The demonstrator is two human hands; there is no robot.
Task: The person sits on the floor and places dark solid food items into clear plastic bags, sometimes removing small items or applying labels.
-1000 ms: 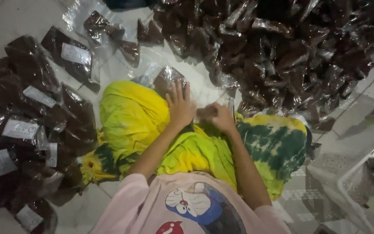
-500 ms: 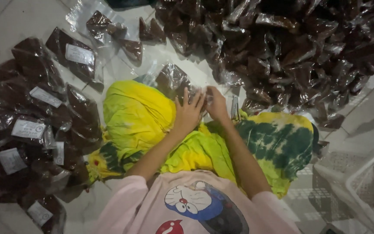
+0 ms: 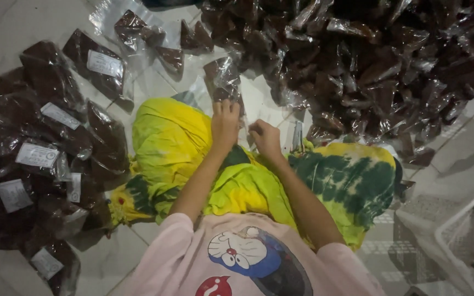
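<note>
Big heap of dark packets (image 3: 368,60) crowds my workspace. Clear packet (image 3: 223,77) lies just beyond my knee; left hand (image 3: 225,123) fingers together on it, right hand (image 3: 265,140) curled, pinching something, can't tell what. Risk: slick plastic slips.

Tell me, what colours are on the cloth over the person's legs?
The cloth is tie-dyed yellow and green, bright yellow on the left, darker green on the right. The head view shows it.

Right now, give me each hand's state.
Left hand: closed on a clear packet of dark filling.
Right hand: curled; contents cannot be told.
</note>
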